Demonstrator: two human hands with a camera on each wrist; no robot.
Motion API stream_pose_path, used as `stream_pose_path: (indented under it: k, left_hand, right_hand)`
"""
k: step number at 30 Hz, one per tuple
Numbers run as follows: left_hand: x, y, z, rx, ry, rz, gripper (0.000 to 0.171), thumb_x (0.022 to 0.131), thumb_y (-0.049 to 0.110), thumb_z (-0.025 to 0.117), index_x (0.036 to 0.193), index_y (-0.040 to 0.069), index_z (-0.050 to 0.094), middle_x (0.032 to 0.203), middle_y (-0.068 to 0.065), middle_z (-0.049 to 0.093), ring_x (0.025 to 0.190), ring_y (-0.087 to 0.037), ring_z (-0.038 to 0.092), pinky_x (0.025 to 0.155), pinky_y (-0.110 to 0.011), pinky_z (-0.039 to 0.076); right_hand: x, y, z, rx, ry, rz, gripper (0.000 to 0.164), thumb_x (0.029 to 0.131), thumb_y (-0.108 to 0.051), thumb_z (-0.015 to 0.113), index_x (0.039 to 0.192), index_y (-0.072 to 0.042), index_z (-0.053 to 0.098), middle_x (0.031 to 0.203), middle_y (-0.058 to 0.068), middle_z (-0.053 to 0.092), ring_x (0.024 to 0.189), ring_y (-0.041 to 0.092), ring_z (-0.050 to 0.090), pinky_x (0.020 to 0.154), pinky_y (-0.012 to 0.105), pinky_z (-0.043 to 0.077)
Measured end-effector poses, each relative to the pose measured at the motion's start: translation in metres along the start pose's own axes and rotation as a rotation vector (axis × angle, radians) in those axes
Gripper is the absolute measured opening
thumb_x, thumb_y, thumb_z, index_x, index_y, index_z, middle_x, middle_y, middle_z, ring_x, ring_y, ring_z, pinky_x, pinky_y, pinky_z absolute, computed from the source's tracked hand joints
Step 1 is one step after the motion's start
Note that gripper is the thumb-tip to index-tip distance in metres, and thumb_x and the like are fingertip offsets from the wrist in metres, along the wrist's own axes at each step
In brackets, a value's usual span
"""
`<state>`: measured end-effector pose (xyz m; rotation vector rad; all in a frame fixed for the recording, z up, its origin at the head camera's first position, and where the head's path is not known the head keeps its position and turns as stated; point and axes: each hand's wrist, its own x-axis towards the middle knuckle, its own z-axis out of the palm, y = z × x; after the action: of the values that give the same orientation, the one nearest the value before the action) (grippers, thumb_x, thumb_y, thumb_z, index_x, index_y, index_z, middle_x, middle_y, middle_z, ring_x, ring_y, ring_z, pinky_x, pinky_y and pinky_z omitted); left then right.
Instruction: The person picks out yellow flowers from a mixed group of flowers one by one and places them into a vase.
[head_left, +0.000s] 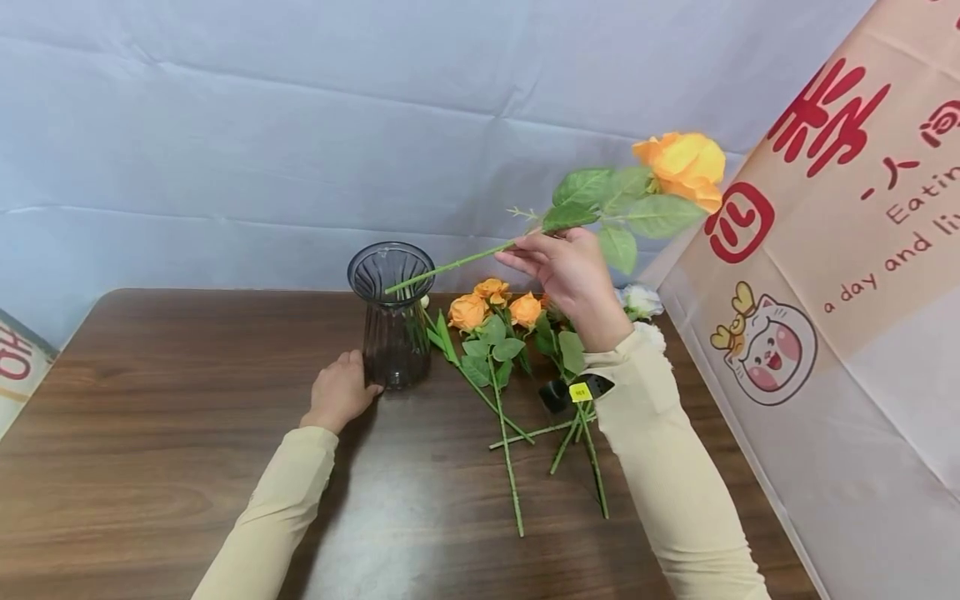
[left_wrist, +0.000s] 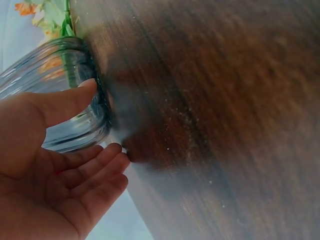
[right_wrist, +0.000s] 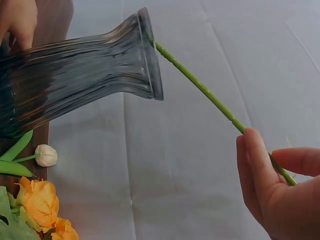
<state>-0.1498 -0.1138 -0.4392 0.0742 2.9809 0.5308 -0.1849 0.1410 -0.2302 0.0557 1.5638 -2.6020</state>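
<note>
An orange rose with green leaves is held by my right hand, which pinches its stem between thumb and fingers. The stem slants down leftward, its lower end at the mouth of a dark, ribbed glass vase. In the right wrist view the stem's tip meets the vase's rim. Beside the vase's base, my left hand rests low by the table. Its thumb lies against the glass, while the other fingers, loosely extended, are along the vase's side.
Several orange roses lie right of the vase, their stems crossing on the wooden table. A white tulip lies close to the vase. Pale flowers are behind the right forearm. A pale cloth wall stands behind, and a printed panel rises at right.
</note>
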Motion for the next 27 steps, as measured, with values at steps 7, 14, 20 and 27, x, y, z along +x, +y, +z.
stream_pose_path:
  k: [7, 14, 20, 27]
  left_hand:
    - [0.000, 0.000, 0.000, 0.008, -0.002, 0.007, 0.057, 0.083, 0.028, 0.067, 0.116, -0.013, 0.044, 0.108, -0.027, 0.052, 0.093, -0.042, 0.055, 0.082, -0.050, 0.044]
    - [0.000, -0.001, 0.000, -0.003, 0.008, 0.009, 0.057, 0.083, 0.028, 0.068, 0.116, -0.013, 0.045, 0.108, -0.026, 0.053, 0.093, -0.042, 0.055, 0.081, -0.050, 0.044]
    - [0.000, -0.002, 0.000, -0.006, 0.007, 0.009, 0.057, 0.083, 0.028, 0.067, 0.116, -0.013, 0.045, 0.109, -0.027, 0.052, 0.093, -0.042, 0.055, 0.081, -0.051, 0.044]
    - [0.001, -0.002, 0.001, 0.001, 0.005, 0.017, 0.056, 0.083, 0.027, 0.067, 0.115, -0.013, 0.045, 0.107, -0.026, 0.053, 0.091, -0.042, 0.055, 0.080, -0.051, 0.044]
  right_hand:
    - [0.001, 0.006, 0.011, -0.105, 0.005, -0.024, 0.011, 0.084, 0.019, 0.047, 0.089, 0.009, 0.045, 0.076, 0.018, 0.050, 0.067, 0.027, 0.062, 0.079, 0.039, 0.051]
    - [0.004, 0.012, 0.017, -0.252, -0.014, -0.028, 0.008, 0.085, 0.014, 0.050, 0.089, 0.008, 0.049, 0.079, 0.018, 0.052, 0.066, 0.024, 0.064, 0.077, 0.038, 0.051]
    - [0.007, 0.017, 0.020, -0.304, -0.043, 0.008, 0.009, 0.087, 0.012, 0.050, 0.096, 0.009, 0.051, 0.078, 0.019, 0.057, 0.068, 0.025, 0.065, 0.077, 0.037, 0.051]
    - [0.007, 0.021, 0.022, -0.356, -0.080, 0.024, 0.012, 0.089, 0.008, 0.051, 0.100, 0.013, 0.051, 0.081, 0.020, 0.060, 0.073, 0.026, 0.064, 0.076, 0.035, 0.052]
